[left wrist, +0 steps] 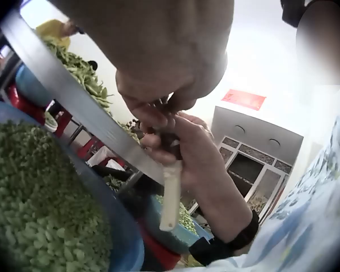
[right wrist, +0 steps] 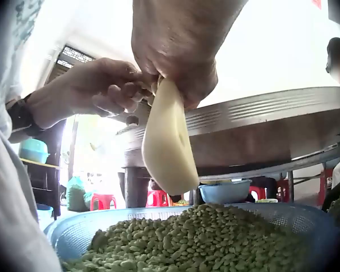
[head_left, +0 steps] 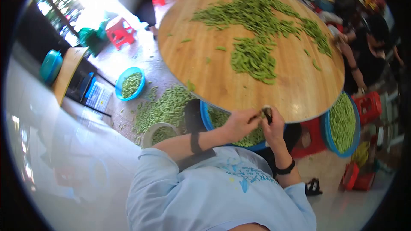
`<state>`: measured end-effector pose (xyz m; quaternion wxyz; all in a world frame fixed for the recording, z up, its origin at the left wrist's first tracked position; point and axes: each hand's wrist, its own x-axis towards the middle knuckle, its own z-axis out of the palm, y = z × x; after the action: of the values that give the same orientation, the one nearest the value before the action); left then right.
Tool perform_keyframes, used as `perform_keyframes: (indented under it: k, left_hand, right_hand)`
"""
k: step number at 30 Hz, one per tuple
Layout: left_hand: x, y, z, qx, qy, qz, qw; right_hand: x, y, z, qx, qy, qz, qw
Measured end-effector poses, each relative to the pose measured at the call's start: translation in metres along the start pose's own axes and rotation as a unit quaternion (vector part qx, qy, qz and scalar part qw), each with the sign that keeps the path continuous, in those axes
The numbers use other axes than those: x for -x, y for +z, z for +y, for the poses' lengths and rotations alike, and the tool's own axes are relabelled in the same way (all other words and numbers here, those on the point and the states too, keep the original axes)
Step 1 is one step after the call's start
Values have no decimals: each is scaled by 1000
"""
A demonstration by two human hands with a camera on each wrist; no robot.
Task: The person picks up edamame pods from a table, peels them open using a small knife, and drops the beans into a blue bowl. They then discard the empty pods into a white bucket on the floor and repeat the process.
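Note:
Above the near edge of the round wooden table (head_left: 192, 72), both hands meet. My right hand (head_left: 274, 126) grips a tool with a cream handle (left wrist: 170, 198), which hangs below the fist in the right wrist view (right wrist: 169, 141); its working end is hidden by fingers. Beside it, my left hand (head_left: 239, 125) has its fingers curled and pinches a small thing at the fingertips, too hidden to identify. Under the hands, a blue basket (right wrist: 68, 229) holds shelled green beans (right wrist: 198, 238). Green pods (head_left: 252, 60) lie heaped on the tabletop.
A blue tub (head_left: 356, 139) of beans stands at the right, near a red stool (head_left: 369, 108). Pods (head_left: 165, 109) cover the floor at left, around a pale bucket (head_left: 147, 139) and near a blue basin (head_left: 141, 73). A person (head_left: 370, 51) sits across at right.

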<state>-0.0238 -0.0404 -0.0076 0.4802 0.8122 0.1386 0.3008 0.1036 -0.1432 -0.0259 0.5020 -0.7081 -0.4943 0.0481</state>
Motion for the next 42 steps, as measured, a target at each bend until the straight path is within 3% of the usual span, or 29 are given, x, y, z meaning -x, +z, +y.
perform_keyframes:
  k: [3, 5, 8, 12, 13, 15, 19, 23, 25, 27, 29, 31, 33, 35, 38, 42]
  left_hand:
    - [7, -3, 1, 38, -39, 20, 998]
    - [10, -3, -9, 60, -128, -19, 990]
    - [14, -2, -19, 34, -105, -19, 994]
    - [15, -2, -21, -36, -96, -82, 991]
    - [16, -2, -22, -26, -93, -97, 991]
    - [21, -5, -25, -38, -10, -111, 993]
    - [25, -16, -5, 19, -47, -85, 995]
    - [17, -31, 2, -1, 30, -59, 998]
    - [7, -60, 0, -133, 107, -24, 985]
    - [-18, -101, -14, -285, 152, -3, 947]
    - [-47, -133, -54, -437, 31, -55, 897]
    - [-86, -151, -76, -552, 79, -9, 830]
    - [-126, -152, -101, -456, 56, 2, 888]
    - [-159, -143, -117, -407, 52, -12, 912]
    - [-183, -119, -128, -393, 25, 8, 919]
    - [-179, -133, -144, -433, 21, 12, 901]
  right_hand:
    - [5, 1, 3, 5, -29, -20, 999]
    - [8, 4, -3, 22, -57, -20, 998]
    - [13, 8, -10, 62, -148, -25, 987]
    - [17, 4, -18, 69, -148, -43, 986]
    - [16, 3, -16, 80, -135, -37, 987]
    - [19, -2, -7, 62, -96, -44, 993]
    - [21, -3, -14, -4, -39, -46, 998]
    - [17, 6, -22, -51, -45, -30, 997]
    - [17, 4, -23, -60, -27, -35, 997]
    - [16, 0, -14, -67, -15, -96, 993]
    - [16, 1, -17, -53, -52, -92, 993]
    - [13, 3, -18, -39, -91, -88, 991]
    - [12, 3, -18, -47, -121, -94, 987]
    - [13, 4, -23, -54, -109, -95, 988]
    - [13, 1, -18, -53, -86, -79, 992]
    - [18, -11, -8, -68, -36, -45, 996]
